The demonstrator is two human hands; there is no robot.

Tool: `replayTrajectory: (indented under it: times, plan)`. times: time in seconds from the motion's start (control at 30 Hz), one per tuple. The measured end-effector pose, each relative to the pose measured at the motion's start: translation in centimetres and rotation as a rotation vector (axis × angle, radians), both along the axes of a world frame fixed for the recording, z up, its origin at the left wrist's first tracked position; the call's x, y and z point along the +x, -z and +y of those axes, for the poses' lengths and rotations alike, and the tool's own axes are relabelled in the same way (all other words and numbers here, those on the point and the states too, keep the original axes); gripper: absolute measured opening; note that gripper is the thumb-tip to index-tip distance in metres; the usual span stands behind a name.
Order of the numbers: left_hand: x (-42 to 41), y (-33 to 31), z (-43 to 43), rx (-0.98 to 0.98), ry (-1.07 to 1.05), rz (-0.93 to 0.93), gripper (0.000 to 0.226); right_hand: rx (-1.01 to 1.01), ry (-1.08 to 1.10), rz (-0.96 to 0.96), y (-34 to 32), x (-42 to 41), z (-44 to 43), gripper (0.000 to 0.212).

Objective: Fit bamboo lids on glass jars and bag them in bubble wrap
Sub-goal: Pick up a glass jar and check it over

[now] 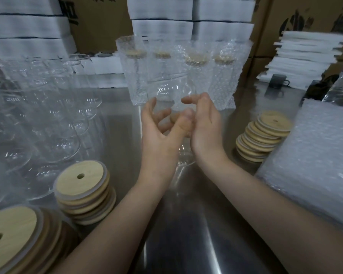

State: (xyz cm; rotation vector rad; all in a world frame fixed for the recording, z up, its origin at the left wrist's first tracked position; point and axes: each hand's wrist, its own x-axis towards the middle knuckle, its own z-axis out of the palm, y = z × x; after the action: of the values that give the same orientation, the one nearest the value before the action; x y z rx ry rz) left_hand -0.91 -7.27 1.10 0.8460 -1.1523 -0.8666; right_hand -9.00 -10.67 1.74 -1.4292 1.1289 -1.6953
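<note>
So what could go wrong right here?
The glass jar held between the left hand and right hand could slip and crack on the steel table. The leaning lid stack near the right forearm could topple if bumped.

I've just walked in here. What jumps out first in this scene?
At the centre, the left hand and right hand close around a bamboo lid and a barely visible glass jar. Behind them four bubble-wrapped jars stand in a row, lids already on. Stacks of lids sit near left and at right.
</note>
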Motion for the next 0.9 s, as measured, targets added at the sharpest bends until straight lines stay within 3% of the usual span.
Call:
replayTrajectory:
  times: [0.13,0.33,0.47,0.6,0.77,0.9]
  plan:
    - [0.1,0.1,0.1,-0.053,-0.048,-0.106,0.096,-0.067,-0.078,0.01,0.1,-0.1,0.2,0.04]
    - [0.2,0.0,0.1,-0.095,-0.125,-0.178,0.088,-0.002,-0.372,0.013,-1.4,-1.2,0.0,0.049]
    - [0.3,0.0,-0.1,-0.135,-0.165,-0.233,0.094,0.016,-0.402,0.006,-2.0,-1.7,0.3,0.057]
    - [0.3,0.1,-0.4,-0.185,-0.243,-0.328,0.098,0.01,-0.372,-0.043,-2.5,-1.8,0.9,0.08]
    - [1.1,0.4,-0.7,-0.283,-0.429,-0.578,0.093,-0.033,-0.346,-0.111,-2.5,-1.3,1.2,0.055]
    - [1.3,0.7,-0.9,-0.251,-0.575,-0.762,0.093,-0.04,-0.268,-0.161,-2.2,-0.8,1.3,0.05]
